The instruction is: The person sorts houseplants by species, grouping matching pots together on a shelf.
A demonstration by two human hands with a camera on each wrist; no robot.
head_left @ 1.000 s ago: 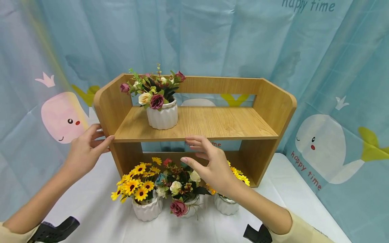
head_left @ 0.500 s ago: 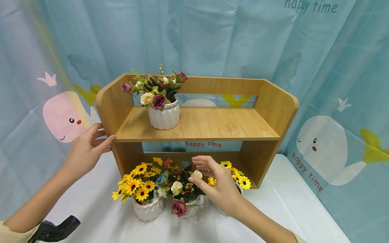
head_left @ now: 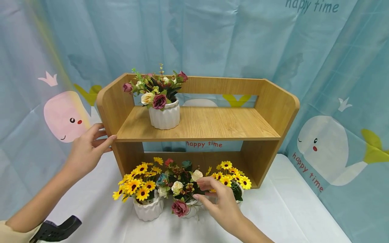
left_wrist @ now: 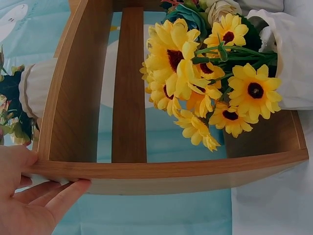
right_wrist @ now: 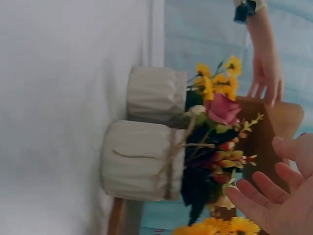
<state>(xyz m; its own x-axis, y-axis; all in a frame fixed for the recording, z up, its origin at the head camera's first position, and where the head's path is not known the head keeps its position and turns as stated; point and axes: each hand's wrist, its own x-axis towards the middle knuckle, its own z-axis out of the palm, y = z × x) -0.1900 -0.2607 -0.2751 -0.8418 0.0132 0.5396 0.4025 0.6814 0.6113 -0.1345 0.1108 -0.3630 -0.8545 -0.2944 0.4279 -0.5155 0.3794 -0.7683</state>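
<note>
My left hand holds the left side panel of a two-tier wooden shelf, thumb at the front edge and fingers on the outer face. In the left wrist view, those fingers lie against the panel. My right hand hovers with spread, slightly bent fingers at the right of the middle pot of mixed roses, partly covering it. The right wrist view shows nothing between that hand's fingers, and the white rose pot with twine around it stands close by.
Potted yellow sunflowers stand left of the roses, and another sunflower pot stands at right, partly behind my right hand. A white pot of roses sits on the upper tier. White cloth covers the table; a blue curtain hangs behind.
My right hand has come down from the upper board's front edge to beside the middle rose pot. My left hand stays on the shelf's side panel.
</note>
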